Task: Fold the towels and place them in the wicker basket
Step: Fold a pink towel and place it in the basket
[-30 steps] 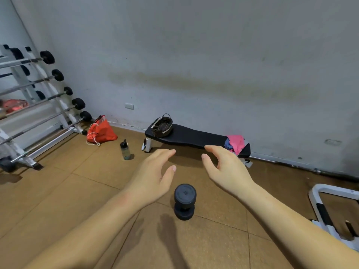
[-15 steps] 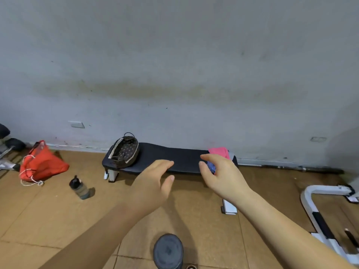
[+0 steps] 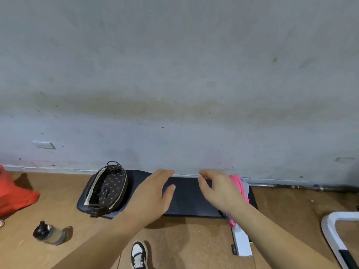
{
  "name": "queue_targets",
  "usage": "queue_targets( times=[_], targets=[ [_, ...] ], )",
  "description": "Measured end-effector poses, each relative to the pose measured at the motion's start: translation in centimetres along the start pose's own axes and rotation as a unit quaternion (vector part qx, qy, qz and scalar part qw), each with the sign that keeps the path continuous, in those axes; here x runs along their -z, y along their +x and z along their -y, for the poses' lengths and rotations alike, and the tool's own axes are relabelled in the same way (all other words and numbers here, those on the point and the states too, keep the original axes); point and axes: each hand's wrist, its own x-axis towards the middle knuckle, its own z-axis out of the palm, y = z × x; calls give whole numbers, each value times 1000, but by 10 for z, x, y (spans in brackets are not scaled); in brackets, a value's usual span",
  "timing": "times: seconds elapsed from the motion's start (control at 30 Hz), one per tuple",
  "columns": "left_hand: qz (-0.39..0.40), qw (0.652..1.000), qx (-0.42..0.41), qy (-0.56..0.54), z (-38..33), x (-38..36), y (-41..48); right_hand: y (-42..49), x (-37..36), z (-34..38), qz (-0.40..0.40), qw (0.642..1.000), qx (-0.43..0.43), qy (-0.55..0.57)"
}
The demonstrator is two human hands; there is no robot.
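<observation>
Status: left hand point(image 3: 153, 195) and right hand point(image 3: 219, 193) empty, above desk point(image 3: 186, 199)

Both my hands hover palm-down over the black padded desk, fingers loose and slightly spread, gripping nothing. Towels point(image 3: 238, 184) are bunched at the right end of the desk: pink on top, a paler cloth under it. They sit partly behind my right hand, and I cannot tell if it touches them. Wicker basket point(image 3: 108, 188) sits on the left end of the desk, dotted lining showing, well apart from the towels. On the floor are a red bag point(image 3: 13, 195) and a bottle point(image 3: 49, 232) to the left, my shoe point(image 3: 138, 254) below, and a white frame point(image 3: 330, 226) to the right.
</observation>
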Motion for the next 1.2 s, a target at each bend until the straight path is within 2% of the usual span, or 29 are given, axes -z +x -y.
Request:
queue_targets(
  times=[0.27,0.43,0.5,0.57,0.63,0.7,0.83,0.9,0.97,1.03,1.2],
  targets=[
    [108,993,-47,-14,100,-54,181,160,-66,-44,-61,989,-123,50],
    [128,989,-62,-47,143,-141,236,216,-108,-121,-100,987,-128,17],
    [135,987,-67,-46,162,-187,246,231,-135,-168,-93,986,-139,-1],
    [131,988,-71,-46,182,-238,257,243,-169,-226,-77,980,-185,-11],
    [138,985,-92,-40,199,-300,266,246,-206,-300,-71,977,-193,-58],
    [143,984,-99,-49,206,-340,276,252,-225,-348,-64,965,-236,-93],
    [129,980,-125,-82,213,-441,289,266,-261,-458,-173,935,-253,-179],
    [124,979,-140,-86,215,-477,285,265,-271,-490,-220,919,-288,-159],
    [123,976,-155,-93,219,-497,276,263,-271,-512,-247,903,-337,-102],
    [119,974,-161,-104,222,-502,262,256,-267,-528,-275,894,-352,-35],
    [93,980,-140,-108,214,-480,220,226,-247,-501,-222,917,-331,4]
  ],
)
